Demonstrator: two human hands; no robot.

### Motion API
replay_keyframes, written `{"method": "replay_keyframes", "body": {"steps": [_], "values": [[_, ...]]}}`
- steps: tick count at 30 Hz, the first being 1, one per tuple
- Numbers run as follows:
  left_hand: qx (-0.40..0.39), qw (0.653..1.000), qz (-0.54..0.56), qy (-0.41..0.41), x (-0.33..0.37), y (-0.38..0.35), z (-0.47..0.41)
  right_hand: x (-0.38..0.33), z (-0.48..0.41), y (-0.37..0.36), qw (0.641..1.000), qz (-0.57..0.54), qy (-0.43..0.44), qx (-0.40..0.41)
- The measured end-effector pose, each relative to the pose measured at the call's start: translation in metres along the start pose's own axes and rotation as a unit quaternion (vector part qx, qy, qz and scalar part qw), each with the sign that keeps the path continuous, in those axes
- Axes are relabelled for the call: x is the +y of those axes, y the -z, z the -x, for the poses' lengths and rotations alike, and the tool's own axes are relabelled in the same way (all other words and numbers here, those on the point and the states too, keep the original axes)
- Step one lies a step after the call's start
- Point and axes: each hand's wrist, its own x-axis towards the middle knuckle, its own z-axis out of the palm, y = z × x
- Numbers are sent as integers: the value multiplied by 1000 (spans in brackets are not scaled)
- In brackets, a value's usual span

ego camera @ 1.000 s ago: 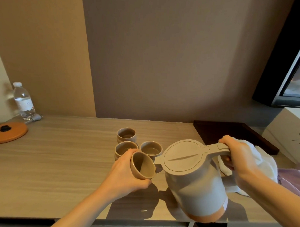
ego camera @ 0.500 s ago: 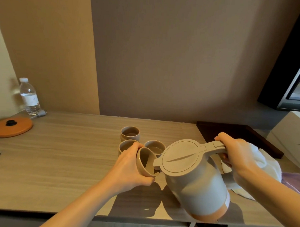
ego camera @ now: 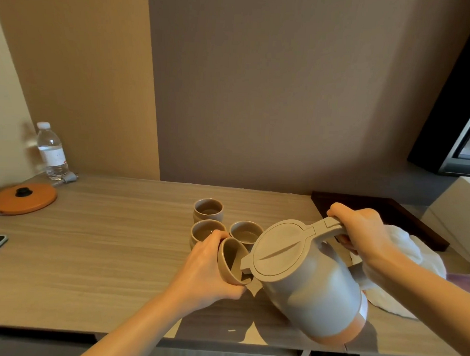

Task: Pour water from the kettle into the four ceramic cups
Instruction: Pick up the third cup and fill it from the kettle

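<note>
- Wooden counter (ego camera: 98,253) against brown wall.
- Kettle (ego camera: 307,284) tipped, spout inside tilted fourth cup (ego camera: 232,260), both above counter.
- Right hand (ego camera: 362,233) grasps kettle handle; left hand (ego camera: 209,272) wraps the cup.
- Three cups (ego camera: 208,211) just behind.
- Risk: steep cup tilt likely spills water onto counter.

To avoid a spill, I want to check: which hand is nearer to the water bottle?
Left. The left hand holds the tilted cup mid-table, right of the water bottle. The right hand grips the kettle handle, farther right.
</note>
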Motion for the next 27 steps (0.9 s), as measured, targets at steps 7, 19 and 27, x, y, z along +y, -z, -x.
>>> {"method": "replay_keyframes", "body": {"steps": [7, 19, 27], "values": [[12, 1000, 5, 10, -6, -8, 4, -2, -3, -5, 999, 42, 25, 2], [25, 999, 15, 24, -8, -14, 9, -1, -5, -9, 996, 73, 58, -3], [43, 998, 36, 34, -8, -16, 12, 0, -7, -9, 996, 73, 47, -3]]}}
